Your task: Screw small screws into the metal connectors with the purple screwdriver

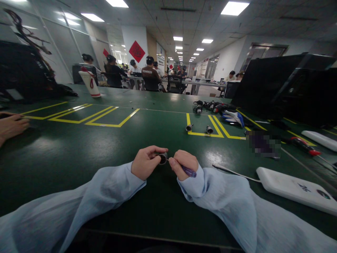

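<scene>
My left hand (pixel 146 163) pinches a small round metal connector shell (pixel 163 159), its open dark end turned toward my right hand. Closed around a small screwdriver with a purple translucent handle (pixel 189 172), my right hand (pixel 186 161) holds its thin tip at the shell's rim. Whether the tip touches the shell or reaches inside, I cannot tell. Two similar metal connector pieces (pixel 189 128) (pixel 209 130) lie on the green table (pixel 118 147) beyond my hands, within yellow tape lines.
A heap of connectors and cables (pixel 210 106) lies farther back, beside blue-and-white gloves (pixel 233 118). To the right are a white power bank (pixel 297 189) with a cable and a red-black screwdriver (pixel 304 146). A white cup (pixel 90 83) stands far left. Another person's hand (pixel 13 126) rests at the left edge.
</scene>
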Demonstrator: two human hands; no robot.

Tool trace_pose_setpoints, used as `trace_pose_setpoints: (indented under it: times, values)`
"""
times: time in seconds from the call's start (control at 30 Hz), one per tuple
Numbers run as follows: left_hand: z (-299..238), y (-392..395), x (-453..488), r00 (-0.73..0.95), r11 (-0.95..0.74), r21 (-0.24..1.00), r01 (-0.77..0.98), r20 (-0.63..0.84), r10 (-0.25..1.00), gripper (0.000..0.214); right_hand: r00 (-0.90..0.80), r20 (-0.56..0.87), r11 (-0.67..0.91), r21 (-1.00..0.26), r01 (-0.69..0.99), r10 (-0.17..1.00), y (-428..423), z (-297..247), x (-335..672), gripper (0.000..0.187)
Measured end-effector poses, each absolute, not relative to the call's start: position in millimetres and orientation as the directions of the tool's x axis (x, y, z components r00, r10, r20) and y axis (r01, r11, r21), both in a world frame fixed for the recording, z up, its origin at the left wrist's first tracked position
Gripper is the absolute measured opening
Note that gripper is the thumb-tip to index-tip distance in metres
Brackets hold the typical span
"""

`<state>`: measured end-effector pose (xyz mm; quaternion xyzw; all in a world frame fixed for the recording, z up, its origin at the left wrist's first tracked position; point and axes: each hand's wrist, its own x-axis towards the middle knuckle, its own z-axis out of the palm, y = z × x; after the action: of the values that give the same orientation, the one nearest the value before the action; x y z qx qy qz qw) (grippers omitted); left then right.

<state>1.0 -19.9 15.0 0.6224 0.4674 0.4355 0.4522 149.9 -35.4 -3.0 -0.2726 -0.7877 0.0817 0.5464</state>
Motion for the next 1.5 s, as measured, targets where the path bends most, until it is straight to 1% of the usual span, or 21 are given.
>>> trace_pose_setpoints:
  times: [0.2, 0.33, 0.5, 0.67, 0.77, 0.9, 1.1, 1.37, 1.5]
  values:
    - [14.8, -20.5, 1.9, 0.187, -0.149, 0.976, 0.158, 0.118, 0.975, 0.024, -0.256, 0.848, 0.872, -0.384, 0.305, 0.463, -34.3, -3.9, 148.2, 0.027]
    - [13.1, -19.6, 0.3, 0.204, -0.159, 0.973, 0.17, 0.123, 0.971, 0.026, -0.268, 0.827, 0.855, -0.406, 0.323, 0.494, -34.9, -3.5, 147.7, 0.028]
    - [9.4, -16.0, -1.6, 0.198, -0.183, 0.969, 0.167, 0.148, 0.969, 0.024, -0.275, 0.828, 0.856, -0.395, 0.334, 0.489, -33.8, -5.0, 147.6, 0.026]
    - [9.0, -14.7, -1.0, 0.178, -0.162, 0.978, 0.13, 0.137, 0.974, 0.02, -0.259, 0.799, 0.82, -0.437, 0.37, 0.543, -33.6, -5.5, 147.4, 0.027]
    - [10.4, -15.3, -0.5, 0.167, -0.142, 0.981, 0.131, 0.119, 0.979, 0.021, -0.253, 0.803, 0.821, -0.436, 0.369, 0.54, -33.6, -5.5, 147.3, 0.027]
    - [12.9, -16.5, 0.0, 0.168, -0.127, 0.984, 0.122, 0.106, 0.98, 0.023, -0.228, 0.822, 0.836, -0.439, 0.329, 0.522, -32.9, -6.3, 148.2, 0.028]
    - [14.1, -16.4, 1.1, 0.153, -0.129, 0.983, 0.132, 0.109, 0.982, 0.023, -0.239, 0.777, 0.8, -0.493, 0.342, 0.582, -32.6, -7.8, 147.3, 0.027]
    - [13.9, -16.9, 1.7, 0.165, -0.139, 0.986, 0.092, 0.123, 0.979, 0.023, -0.231, 0.808, 0.823, -0.456, 0.338, 0.542, -33.3, -7.5, 146.5, 0.029]
    - [13.9, -18.2, 1.1, 0.165, -0.154, 0.985, 0.082, 0.139, 0.976, 0.023, -0.229, 0.837, 0.85, -0.418, 0.32, 0.498, -33.0, -7.8, 146.6, 0.028]
